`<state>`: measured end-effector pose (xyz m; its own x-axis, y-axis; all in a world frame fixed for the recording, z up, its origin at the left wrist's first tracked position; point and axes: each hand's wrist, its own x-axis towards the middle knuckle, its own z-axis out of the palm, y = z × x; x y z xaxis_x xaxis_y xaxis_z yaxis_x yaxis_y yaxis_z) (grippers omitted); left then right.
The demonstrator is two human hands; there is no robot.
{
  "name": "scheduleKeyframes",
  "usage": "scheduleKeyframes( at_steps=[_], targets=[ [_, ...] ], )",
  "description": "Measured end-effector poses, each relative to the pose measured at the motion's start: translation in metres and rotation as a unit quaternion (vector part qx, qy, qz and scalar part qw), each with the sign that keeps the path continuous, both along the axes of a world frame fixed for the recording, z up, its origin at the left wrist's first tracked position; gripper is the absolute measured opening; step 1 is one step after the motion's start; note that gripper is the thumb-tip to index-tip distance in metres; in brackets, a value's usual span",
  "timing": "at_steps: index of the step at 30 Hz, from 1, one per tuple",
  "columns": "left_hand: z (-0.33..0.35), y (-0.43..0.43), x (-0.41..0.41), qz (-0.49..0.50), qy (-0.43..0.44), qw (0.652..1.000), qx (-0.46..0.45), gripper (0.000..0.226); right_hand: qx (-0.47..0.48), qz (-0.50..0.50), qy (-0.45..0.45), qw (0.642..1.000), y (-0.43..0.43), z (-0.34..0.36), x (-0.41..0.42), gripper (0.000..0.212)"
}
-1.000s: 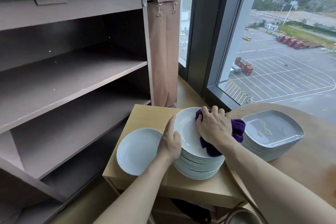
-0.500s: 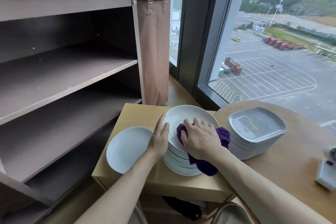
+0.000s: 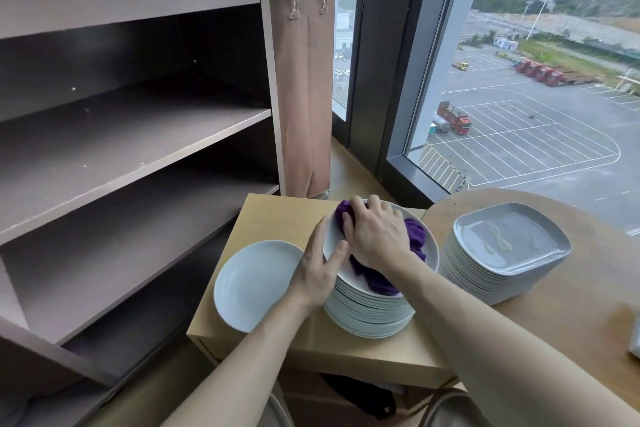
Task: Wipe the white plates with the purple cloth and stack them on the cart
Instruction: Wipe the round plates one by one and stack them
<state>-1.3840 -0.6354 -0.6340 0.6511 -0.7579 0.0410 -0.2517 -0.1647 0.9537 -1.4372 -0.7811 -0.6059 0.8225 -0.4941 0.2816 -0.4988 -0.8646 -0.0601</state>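
My right hand (image 3: 377, 236) bunches the purple cloth (image 3: 414, 234) on the top plate (image 3: 431, 241), left hand (image 3: 320, 267) pinches its rim; cart (image 3: 145, 135) lies left, nearer that hand.

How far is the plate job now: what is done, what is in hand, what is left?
Done: no plates on the cart shelves; one lone plate lies beside the stack, maybe wiped. In hand: the right hand presses the cloth on the top plate; the left hand holds its rim. Left: the remaining stack, then loading the cart.

2 plate stacks (image 3: 370, 317) (image 3: 485, 282) + 1 sgl plate (image 3: 256, 284) — 1 cloth (image 3: 414, 234), 1 cart (image 3: 138, 135).
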Motion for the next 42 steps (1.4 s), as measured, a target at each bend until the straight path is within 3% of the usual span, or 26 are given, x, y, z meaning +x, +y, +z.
scheduleKeyframes(
  at_steps=[2,6,17,28,34,42],
  targets=[
    [-0.003,0.002,0.003,-0.001,-0.033,0.999,0.036,0.073,-0.035,-0.028,0.011,0.999,-0.011,0.000,0.000,0.038],
    [-0.007,0.001,0.005,0.005,-0.075,0.994,0.074,0.072,-0.081,-0.061,0.048,0.994,-0.026,-0.001,-0.008,0.039],
    [-0.016,-0.006,-0.001,0.041,-0.061,0.996,0.041,0.075,-0.017,-0.064,0.087,0.994,-0.025,0.009,-0.064,0.042],
    [-0.010,-0.005,-0.003,0.044,-0.042,0.997,0.043,0.078,0.043,0.022,0.036,0.998,0.032,0.015,-0.061,0.040],
    [-0.003,-0.006,-0.012,0.079,-0.017,0.995,0.053,0.066,0.076,0.048,0.032,0.995,0.028,0.011,-0.073,0.049],
    [-0.002,-0.005,-0.007,0.120,-0.039,0.989,0.070,0.047,0.115,0.021,-0.099,0.988,0.038,0.013,-0.091,0.048]
  ],
)
